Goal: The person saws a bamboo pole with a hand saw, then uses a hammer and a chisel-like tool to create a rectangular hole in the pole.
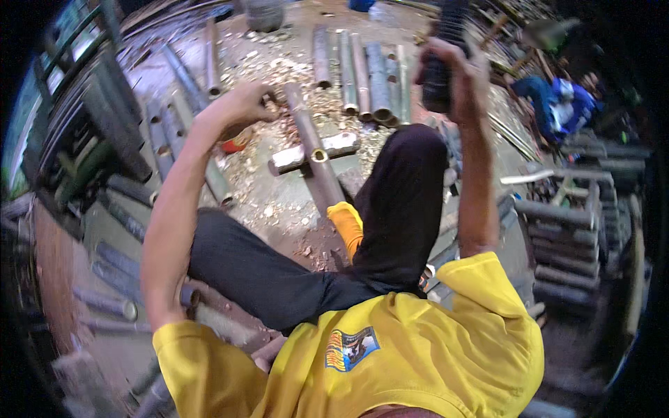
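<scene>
A brown bamboo tube (304,125) slants away from me, with a pale-rimmed hole cut in its upper side. It lies across a short whitish log (343,145), and its near end is beside my foot in a yellow-orange sock (346,226). My left hand (240,108) hovers just left of the tube's far end, fingers curled toward the thumb; whatever it may hold is too small to make out. Raised at the upper right, my right hand (460,73) is wrapped around a thick, dark, ribbed cylindrical tool (437,80), its top cut off by the frame.
Several bamboo tubes (378,80) lie beyond, with more tubes (115,261) at the left. Wood chips (268,59) cover the ground. An orange-red object (235,144) rests below my left hand. Stacked bamboo (564,244) stands at the right; another person (568,104) sits at the far right.
</scene>
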Available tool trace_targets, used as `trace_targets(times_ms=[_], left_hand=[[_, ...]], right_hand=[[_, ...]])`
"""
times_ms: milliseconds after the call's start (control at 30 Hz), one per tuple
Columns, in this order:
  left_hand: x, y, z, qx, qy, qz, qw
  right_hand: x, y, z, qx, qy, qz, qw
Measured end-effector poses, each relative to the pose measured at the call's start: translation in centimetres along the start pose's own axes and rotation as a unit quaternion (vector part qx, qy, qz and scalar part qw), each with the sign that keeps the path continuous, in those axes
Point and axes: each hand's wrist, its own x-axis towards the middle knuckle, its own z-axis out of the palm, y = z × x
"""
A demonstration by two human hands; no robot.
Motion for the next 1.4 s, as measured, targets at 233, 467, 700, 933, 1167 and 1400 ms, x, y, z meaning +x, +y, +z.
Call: trace_targets(times_ms=[233, 467, 700, 933, 1167, 1400], left_hand=[[-1.7, 2.5, -0.3, -0.049, -0.010, -0.015, 0.999], [-2.8, 3.1, -0.4, -0.048, -0.020, -0.006, 0.999], [-4.2, 2.3, -0.1, -0.077, -0.032, -0.024, 0.996], [-5.4, 0.8, -0.6, -0.140, -0.045, -0.027, 0.989], [-10.1, 4.5, -3.0, -0.086, -0.023, -0.022, 0.996], [-10.2, 3.0, -1.2, -0.080, -0.063, -0.034, 0.994]], right_hand=[[-1.8, 1.1, 3.2, -0.005, -0.053, 0.051, 0.997], [-2.1, -2.4, 2.6, -0.011, -0.047, 0.055, 0.997], [-2.3, -8.5, 2.5, 0.035, 0.001, 0.092, 0.995], [2.6, 1.6, 1.3, -0.010, -0.043, 0.098, 0.994], [5.3, 16.9, 6.2, -0.197, -0.181, 0.209, 0.941], [6.0, 31.3, 16.9, -0.439, -0.467, 0.018, 0.767]])
